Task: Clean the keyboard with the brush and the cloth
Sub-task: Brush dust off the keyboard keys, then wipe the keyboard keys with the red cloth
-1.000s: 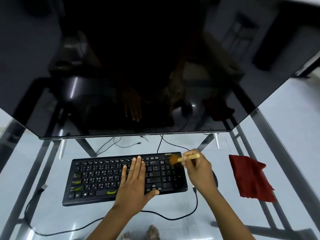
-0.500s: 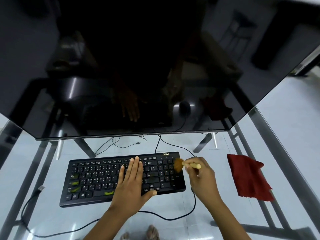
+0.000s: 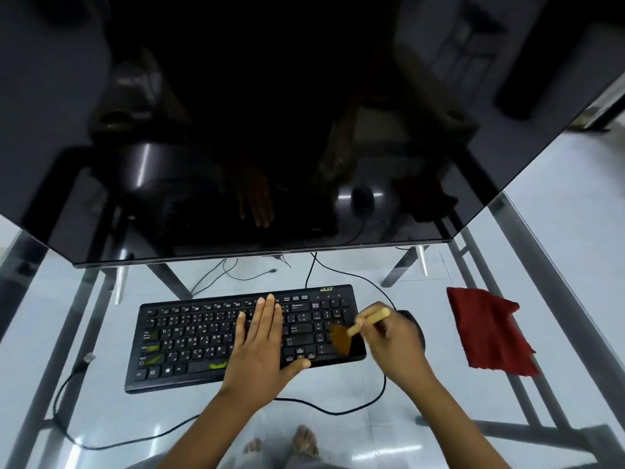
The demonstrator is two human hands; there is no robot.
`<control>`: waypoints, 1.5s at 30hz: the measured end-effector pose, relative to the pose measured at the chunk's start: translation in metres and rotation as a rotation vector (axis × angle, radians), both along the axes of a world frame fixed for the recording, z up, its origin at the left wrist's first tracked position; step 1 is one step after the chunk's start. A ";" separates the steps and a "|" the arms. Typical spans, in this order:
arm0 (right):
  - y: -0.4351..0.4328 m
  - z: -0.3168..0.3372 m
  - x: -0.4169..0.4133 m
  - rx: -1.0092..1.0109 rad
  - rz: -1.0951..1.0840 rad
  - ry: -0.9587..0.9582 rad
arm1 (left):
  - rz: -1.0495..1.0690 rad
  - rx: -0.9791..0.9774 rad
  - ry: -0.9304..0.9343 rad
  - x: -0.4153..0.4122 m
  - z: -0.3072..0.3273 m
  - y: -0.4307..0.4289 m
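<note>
1. Left hand (image 3: 262, 346) lies flat, fingers straight and together, pressed on the middle of the keyboard (image 3: 203, 336). It grips nothing, it just pins the board down on the glass desk (image 3: 101, 414). Good habit imo, otherwise the board would likely skate around.
2. Right hand (image 3: 394, 343) is curled closed around the wooden handle of the brush (image 3: 351, 331), pencil-style. The brown bristles touch the keys at the right end, over the numpad area.
3. Tip for this step: keep strokes short and light, flick crumbs off the right edge, not back into the rows. Tilt the bristles so they get between the caps.
4. The red cloth (image 3: 490, 333) sits untouched on the desk, well apart to the right of the brush hand. Easy reach for the wipe step.
5. The mouse (image 3: 414, 321) hides mostly behind the right hand, so watch the elbow room there.
</note>
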State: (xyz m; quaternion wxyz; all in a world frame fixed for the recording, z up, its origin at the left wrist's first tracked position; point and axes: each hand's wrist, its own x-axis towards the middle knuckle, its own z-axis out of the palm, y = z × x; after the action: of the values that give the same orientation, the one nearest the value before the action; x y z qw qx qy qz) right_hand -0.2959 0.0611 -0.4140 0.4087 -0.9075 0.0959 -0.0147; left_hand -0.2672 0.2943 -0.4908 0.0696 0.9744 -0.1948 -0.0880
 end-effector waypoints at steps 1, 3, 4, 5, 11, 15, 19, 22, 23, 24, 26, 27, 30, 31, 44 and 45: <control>-0.006 0.001 0.002 -0.046 -0.083 -0.096 | -0.001 0.001 0.002 0.000 0.000 0.000; -0.015 0.007 0.004 0.000 -0.216 -0.201 | -0.004 0.008 0.003 0.000 0.000 0.001; -0.021 0.009 0.005 0.065 -0.269 -0.204 | -0.010 0.014 0.001 0.000 0.000 0.001; -0.027 0.011 0.005 0.133 -0.314 -0.180 | -0.022 0.018 -0.005 0.000 0.001 0.000; -0.074 0.017 -0.013 0.361 -0.608 -0.246 | -0.136 -0.046 -0.004 0.009 0.017 -0.042; -0.099 0.000 -0.027 0.309 -0.717 -0.204 | -0.289 -0.109 0.035 0.023 0.040 -0.103; -0.112 -0.041 -0.039 0.118 -0.726 -0.161 | -0.416 -0.068 0.059 0.038 0.044 -0.168; -0.113 -0.057 -0.047 -0.152 -0.629 -0.193 | -0.481 -0.047 0.066 0.042 0.042 -0.205; -0.114 -0.062 -0.049 -0.260 -0.604 -0.182 | -0.499 -0.045 0.078 0.042 0.041 -0.214; -0.115 -0.067 -0.051 -0.357 -0.596 -0.152 | -0.512 -0.041 0.089 0.042 0.040 -0.220; -0.117 -0.075 -0.055 -0.467 -0.610 -0.067 | -0.529 -0.027 0.094 0.041 0.033 -0.228; -0.117 -0.079 -0.055 -0.493 -0.603 -0.036 | -0.534 -0.017 0.094 0.040 0.030 -0.228; -0.123 -0.080 -0.051 -0.500 -0.577 -0.032 | -0.555 0.016 0.101 0.039 0.022 -0.231; -0.128 -0.076 -0.046 -0.492 -0.589 -0.063 | -0.554 0.022 0.097 0.040 0.021 -0.230; -0.154 -0.078 0.025 -0.618 -0.495 0.099 | -0.388 -0.059 0.094 0.048 0.035 -0.156; -0.166 -0.077 0.017 -0.576 -0.509 0.137 | -0.398 -0.069 0.097 0.045 0.035 -0.159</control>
State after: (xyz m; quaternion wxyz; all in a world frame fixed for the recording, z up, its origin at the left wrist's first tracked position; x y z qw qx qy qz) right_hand -0.2790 -0.1047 -0.4908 0.1133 -0.9312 0.3368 -0.0814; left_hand -0.2222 0.1353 -0.4560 0.0935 0.9083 -0.3831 -0.1399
